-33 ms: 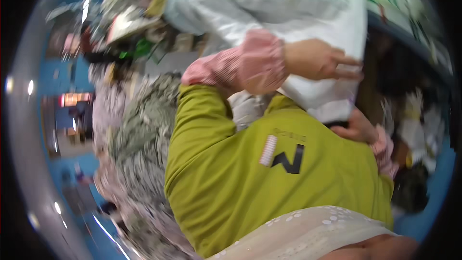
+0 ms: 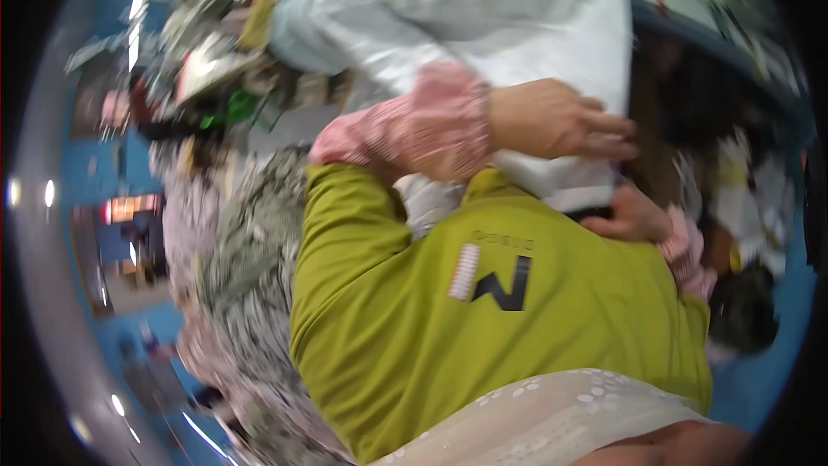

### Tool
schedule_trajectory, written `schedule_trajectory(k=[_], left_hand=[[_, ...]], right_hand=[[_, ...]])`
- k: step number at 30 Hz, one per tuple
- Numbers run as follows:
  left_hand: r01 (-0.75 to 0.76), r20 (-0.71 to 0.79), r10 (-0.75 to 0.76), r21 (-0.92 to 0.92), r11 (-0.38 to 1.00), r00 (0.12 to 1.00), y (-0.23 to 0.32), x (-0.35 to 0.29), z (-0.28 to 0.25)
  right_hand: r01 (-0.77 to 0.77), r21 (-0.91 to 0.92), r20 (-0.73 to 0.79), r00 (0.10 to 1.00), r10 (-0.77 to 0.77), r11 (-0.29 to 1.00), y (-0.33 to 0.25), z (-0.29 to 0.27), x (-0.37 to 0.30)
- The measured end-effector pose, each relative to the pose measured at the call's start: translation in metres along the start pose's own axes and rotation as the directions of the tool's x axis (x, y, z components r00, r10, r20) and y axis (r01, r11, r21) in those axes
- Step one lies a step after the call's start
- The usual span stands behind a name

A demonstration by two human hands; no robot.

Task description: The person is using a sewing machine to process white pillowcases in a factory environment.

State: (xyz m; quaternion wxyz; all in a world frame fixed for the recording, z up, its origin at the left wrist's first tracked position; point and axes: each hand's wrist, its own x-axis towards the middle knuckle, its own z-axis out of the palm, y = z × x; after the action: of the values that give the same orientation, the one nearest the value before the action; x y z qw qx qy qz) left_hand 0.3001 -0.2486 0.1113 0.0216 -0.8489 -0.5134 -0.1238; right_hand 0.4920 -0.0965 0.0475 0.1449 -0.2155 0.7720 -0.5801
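A large white fabric (image 2: 552,43) spreads before me, its lower end narrowing close to my chest. My left hand (image 2: 539,119) lies across it, fingers bent and pressed together at its right edge; the thumb is hidden. Nearer my body, my right hand (image 2: 636,214) grips the lower end of the fabric, thumb toward me. A small dark piece (image 2: 593,213) shows beside that thumb; I cannot make out what it is. Pink sleeve covers (image 2: 448,121) reach both wrists, over a lime-green jacket (image 2: 414,319).
Heaped grey-green striped cloth (image 2: 259,233) rises close at my left. Behind it, a cluttered table (image 2: 216,73) holds piled material. To the right are a long blue-grey table edge (image 2: 716,56), pale scraps (image 2: 733,177) and a dark bundle (image 2: 746,311).
My left hand has come slightly nearer to my right hand, and its spread fingers have drawn together. The right hand keeps its hold. The whole view has shifted a little.
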Motion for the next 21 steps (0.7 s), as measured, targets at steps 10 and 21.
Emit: schedule_trajectory(k=[10,21], left_hand=[[-0.113,0.145,0.154,-0.259,0.959,0.977,0.016,0.029,-0.006],[-0.158,0.022,0.181,-0.395,0.905,0.983,0.013,0.019,-0.023]], right_hand=[[0.136,-0.043,-0.017,0.99,-0.137,0.99,0.007,0.004,-0.013],[-0.052,-0.649,-0.627,0.603,-0.494,0.759,0.033,-0.066,0.003]])
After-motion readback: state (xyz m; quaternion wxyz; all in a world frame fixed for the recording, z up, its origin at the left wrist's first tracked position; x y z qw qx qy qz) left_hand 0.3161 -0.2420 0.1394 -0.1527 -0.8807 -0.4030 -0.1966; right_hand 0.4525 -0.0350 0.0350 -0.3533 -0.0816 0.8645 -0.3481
